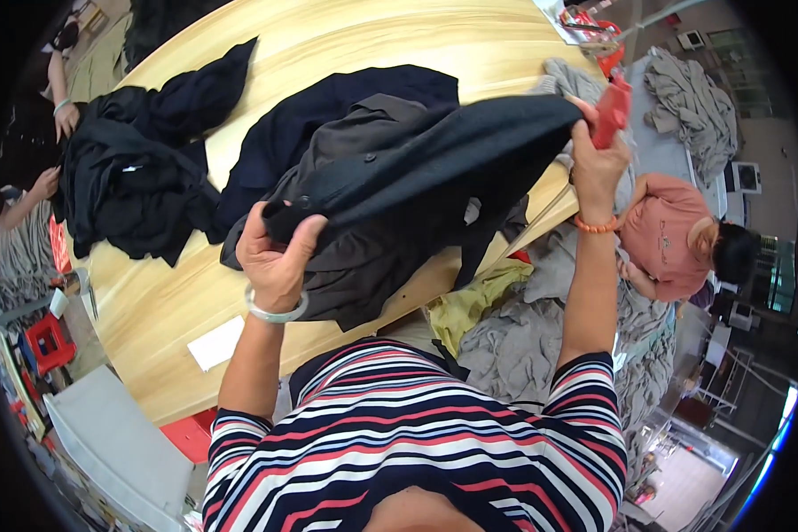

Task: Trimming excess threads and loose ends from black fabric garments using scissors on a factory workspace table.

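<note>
Two hands hold one dark garment (452,160) in front of you, above the pale wood table (160,306); your left hand (273,260) grips its near end, thumb on one side and fingers on the other, while your right hand (601,151) is closed on the far upper end, so the cloth slants up to your right. A red piece (614,111) shows at the right hand; whether that hand grips it too, you cannot tell from here.

Judging by its soft folds and sagging lower part, the cloth should be limp and fairly light, not fragile, and unlikely to slip from a firm pinch; it will bend wherever you leave it unsupported, so a hold at both ends, on doubled edges, should serve better than one in the middle; a small round button (370,158) sits along the cloth and would make a hard lump under your fingers, so grip beside it. Beneath lie a brownish-grey garment (350,288) and a navy one (297,133); both are dark enough to confuse with yours at the overlaps.
</note>
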Available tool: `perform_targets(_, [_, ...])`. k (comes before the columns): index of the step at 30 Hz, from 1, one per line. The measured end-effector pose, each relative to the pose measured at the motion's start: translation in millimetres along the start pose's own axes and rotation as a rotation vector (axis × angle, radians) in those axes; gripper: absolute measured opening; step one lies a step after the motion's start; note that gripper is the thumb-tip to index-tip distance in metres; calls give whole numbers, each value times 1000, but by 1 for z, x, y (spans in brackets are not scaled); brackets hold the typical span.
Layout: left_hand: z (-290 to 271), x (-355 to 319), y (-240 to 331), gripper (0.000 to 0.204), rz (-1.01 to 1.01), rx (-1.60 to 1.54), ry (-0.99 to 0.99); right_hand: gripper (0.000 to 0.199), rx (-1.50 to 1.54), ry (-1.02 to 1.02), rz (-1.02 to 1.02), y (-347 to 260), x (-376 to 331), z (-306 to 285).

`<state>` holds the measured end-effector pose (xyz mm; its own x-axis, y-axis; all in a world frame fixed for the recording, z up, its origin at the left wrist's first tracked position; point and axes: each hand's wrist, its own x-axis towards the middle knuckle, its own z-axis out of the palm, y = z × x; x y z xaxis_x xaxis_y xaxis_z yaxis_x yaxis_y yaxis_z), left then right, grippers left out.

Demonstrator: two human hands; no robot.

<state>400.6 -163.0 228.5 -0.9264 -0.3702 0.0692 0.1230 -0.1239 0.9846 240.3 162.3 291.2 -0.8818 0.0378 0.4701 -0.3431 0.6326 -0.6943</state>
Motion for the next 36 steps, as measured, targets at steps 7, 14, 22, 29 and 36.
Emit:
perform_targets(7, [13, -13, -113, 26, -335, 655, -805, 39, -712, -515, 337, 69, -72, 21])
perform_targets(14, [44, -15, -135, 70, -353, 518, -532, 30, -382, -371, 378, 41, -168, -2])
perform_targets(22, [103, 25, -162, 46, 406, 681, -586, 17, -382, -441, 376, 15, -236, -14])
perform_targets(29, [93, 21, -200, 47, 684, 899, -651, 10, -357, -262, 342, -1, -310, -23])
perform_targets(36, [109, 33, -175, 42, 753, 946, -942, 15, -315, -389, 480, -6, -302, -6])
